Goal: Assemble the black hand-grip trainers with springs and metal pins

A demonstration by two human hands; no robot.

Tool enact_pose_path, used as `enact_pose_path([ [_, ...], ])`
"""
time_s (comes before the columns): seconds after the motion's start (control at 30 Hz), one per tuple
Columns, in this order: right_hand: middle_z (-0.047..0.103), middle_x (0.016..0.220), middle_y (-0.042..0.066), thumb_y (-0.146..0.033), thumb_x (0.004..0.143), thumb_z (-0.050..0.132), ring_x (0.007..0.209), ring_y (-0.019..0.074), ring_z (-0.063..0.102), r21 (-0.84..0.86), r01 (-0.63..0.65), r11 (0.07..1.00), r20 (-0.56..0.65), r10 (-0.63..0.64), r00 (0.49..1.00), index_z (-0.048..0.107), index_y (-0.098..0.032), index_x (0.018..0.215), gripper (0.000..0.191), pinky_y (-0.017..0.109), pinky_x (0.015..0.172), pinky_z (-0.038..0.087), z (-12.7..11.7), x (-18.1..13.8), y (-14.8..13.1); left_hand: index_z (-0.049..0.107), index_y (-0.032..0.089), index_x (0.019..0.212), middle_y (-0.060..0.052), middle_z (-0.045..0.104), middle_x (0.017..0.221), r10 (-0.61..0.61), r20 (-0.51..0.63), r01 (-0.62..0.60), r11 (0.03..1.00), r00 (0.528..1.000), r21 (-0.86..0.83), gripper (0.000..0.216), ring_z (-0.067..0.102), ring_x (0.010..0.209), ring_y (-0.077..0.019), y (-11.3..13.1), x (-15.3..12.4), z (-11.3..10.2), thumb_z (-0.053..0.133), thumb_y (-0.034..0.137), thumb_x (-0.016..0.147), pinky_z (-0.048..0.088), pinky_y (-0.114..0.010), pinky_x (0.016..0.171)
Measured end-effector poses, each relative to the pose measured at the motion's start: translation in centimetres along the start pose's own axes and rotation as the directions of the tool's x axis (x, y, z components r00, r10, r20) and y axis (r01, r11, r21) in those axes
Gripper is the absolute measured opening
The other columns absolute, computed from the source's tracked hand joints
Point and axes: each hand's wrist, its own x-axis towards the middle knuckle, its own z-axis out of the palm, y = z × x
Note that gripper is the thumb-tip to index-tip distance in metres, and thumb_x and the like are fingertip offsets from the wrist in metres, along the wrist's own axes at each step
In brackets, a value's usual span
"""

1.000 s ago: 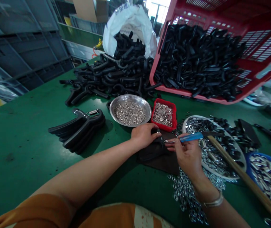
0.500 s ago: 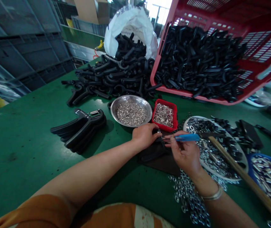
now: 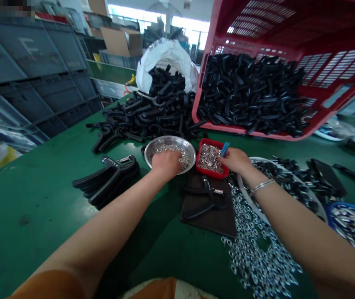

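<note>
My left hand [image 3: 166,162] reaches into the round metal bowl [image 3: 150,160], fingertips down among small silvery metal parts [image 3: 184,159] and hidden from view. My right hand [image 3: 238,159] is closed around a blue-handled tool [image 3: 225,149] at the right side of the red tray [image 3: 212,174], which holds thin metal pins [image 3: 209,156]. The tool's working end does not show clearly. Between my forearms, a black hand grip strengthener [image 3: 206,206] with a spring lies on a dark square mat [image 3: 208,226], untouched by either hand.
Stacked hand grips [image 3: 111,178] lie at left. Behind are a heap of black handles [image 3: 146,114], a white sack [image 3: 146,74] and a large red basket [image 3: 248,128]. Loose rings [image 3: 258,257], a white tray [image 3: 316,207] and a blue-rimmed bowl [image 3: 331,214] are at right.
My left hand has left the hand grip and moved into the metal bowl. My right hand has moved up to the red tray with the blue-handled tool. The hand grip now lies uncovered.
</note>
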Motion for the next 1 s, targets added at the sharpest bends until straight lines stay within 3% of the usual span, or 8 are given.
enact_pose_path([
  [0.07,0.065,0.072,0.017,-0.036,0.065,0.060,0.073,0.0295,0.062,-0.078,-0.006,0.997,0.034,0.009,0.999,0.065,-0.013,0.066,0.024,0.037,0.059,0.045,-0.8,0.2,-1.3,0.066,0.031,0.094,-0.003,0.066,0.099,-0.065,0.167,0.061,0.998,0.984,0.027,0.027,0.059,0.091,-0.0248,-1.4,1.3,-0.6,0.059,0.043,0.071,0.045,-0.033,0.075],
  [0.13,0.065,0.076,0.019,-0.038,0.069,0.057,0.077,0.0312,0.062,-0.126,0.029,0.992,0.037,-0.025,0.999,0.066,-0.012,0.069,0.027,0.039,0.061,0.045,-1.4,0.1,-3.3,0.067,0.032,0.089,-0.001,0.067,0.095,-0.076,0.226,0.075,0.997,0.971,0.015,0.023,0.060,0.089,-0.0216,-2.2,1.9,-0.6,0.059,0.043,0.071,0.045,-0.030,0.074],
  [0.2,0.067,0.085,0.015,-0.037,0.076,0.049,0.084,0.0280,0.061,-0.127,0.149,0.981,0.056,-0.143,0.988,0.068,-0.017,0.079,0.027,0.037,0.066,0.045,-1.3,-0.2,-5.9,0.067,0.032,0.087,0.000,0.067,0.095,-0.093,0.212,0.092,0.996,0.973,0.015,0.020,0.060,0.088,-0.0198,-2.3,2.1,-0.4,0.056,0.041,0.073,0.045,-0.028,0.074],
  [0.3,0.067,0.095,0.007,-0.031,0.076,0.051,0.091,0.0225,0.060,-0.091,0.358,0.929,0.141,-0.344,0.928,0.067,-0.025,0.087,0.021,0.032,0.072,0.044,-0.1,-0.6,-9.8,0.067,0.030,0.090,-0.004,0.066,0.100,-0.123,0.187,0.118,0.992,0.975,0.036,0.023,0.060,0.092,-0.0228,-2.0,2.0,-0.2,0.051,0.038,0.076,0.045,-0.032,0.076],
  [0.43,0.068,0.090,0.013,-0.022,0.066,0.062,0.084,0.0278,0.062,-0.108,0.417,0.902,0.227,-0.386,0.894,0.069,-0.018,0.080,0.016,0.034,0.066,0.046,2.2,0.5,-12.8,0.066,0.027,0.094,-0.007,0.065,0.101,-0.123,0.178,0.114,0.992,0.976,0.061,0.026,0.060,0.092,-0.0259,-2.1,1.8,-0.6,0.048,0.035,0.078,0.047,-0.036,0.075],
  [0.7,0.068,0.088,0.010,-0.031,0.075,0.055,0.082,0.0237,0.061,-0.028,0.443,0.896,0.166,-0.433,0.886,0.067,-0.020,0.079,0.016,0.030,0.065,0.043,3.0,1.3,-11.4,0.068,0.027,0.091,-0.007,0.066,0.099,-0.036,0.231,0.025,0.998,0.972,0.049,0.023,0.060,0.091,-0.0256,-1.8,2.1,-0.6,0.055,0.035,0.073,0.046,-0.034,0.077],
  [1.0,0.067,0.077,0.003,-0.028,0.076,0.052,0.072,0.0158,0.058,0.164,0.505,0.847,0.059,-0.520,0.852,0.064,-0.020,0.074,0.015,0.024,0.061,0.037,3.2,1.1,-10.0,0.064,0.030,0.095,-0.004,0.065,0.100,-0.073,0.174,0.068,0.997,0.982,0.033,0.025,0.059,0.092,-0.0235,-2.0,2.0,-0.2,0.047,0.039,0.079,0.045,-0.033,0.075],
])
